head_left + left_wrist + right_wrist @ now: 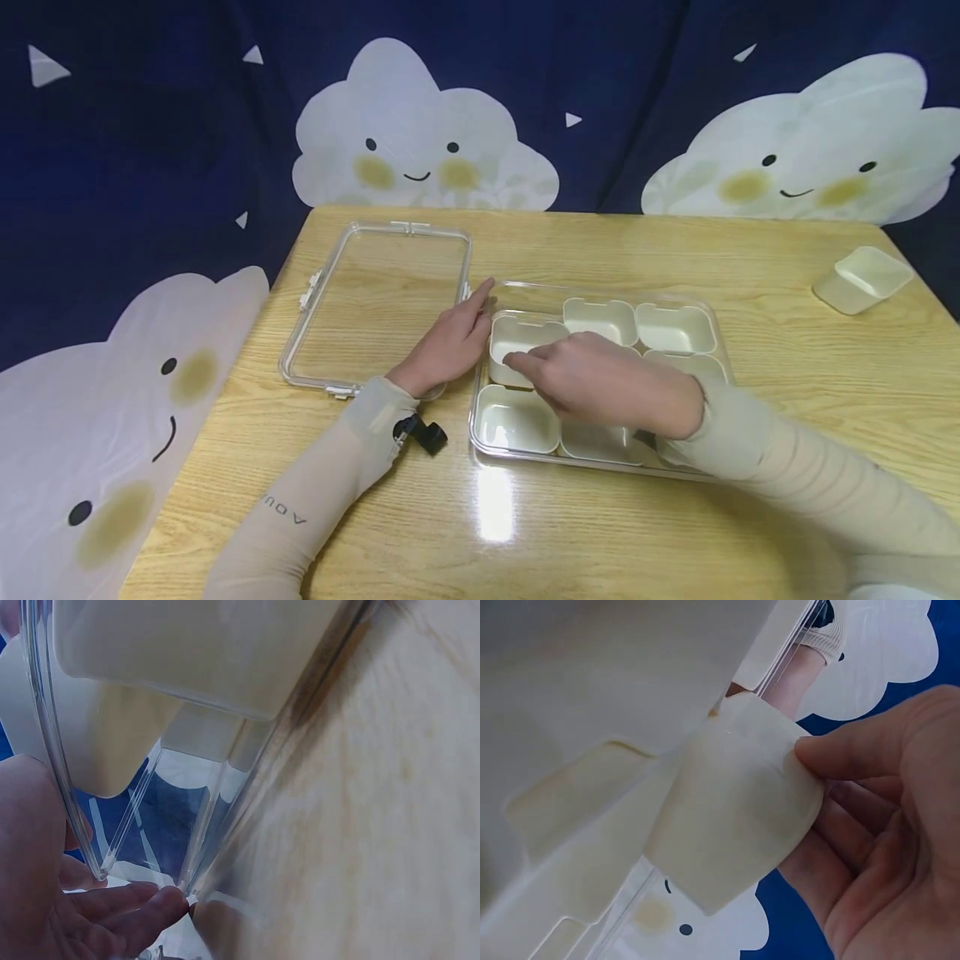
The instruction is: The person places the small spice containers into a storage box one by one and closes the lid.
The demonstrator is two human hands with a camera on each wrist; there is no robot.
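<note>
A clear plastic box (pixel 474 442) on the table holds several small cream bins, in rows. My right hand (pixel 600 375) reaches over it and pinches the wall of one cream bin (pixel 525 332) at the back left of the box. In the right wrist view that bin (pixel 735 802) stands raised above its neighbours, thumb on one face and fingers behind. My left hand (pixel 450 343) rests along the box's left side, fingers pointing forward. From the left wrist, its fingers (pixel 154 919) touch the clear wall near a corner. Part of the front row is hidden under the right forearm.
A clear lid (pixel 288 333) with white clips lies left of the box, partly behind the left hand. Another cream bin (pixel 862 279) lies tilted at the table's far right. A cloud-print navy cloth (pixel 600 50) hangs behind the wooden table (pixel 600 533).
</note>
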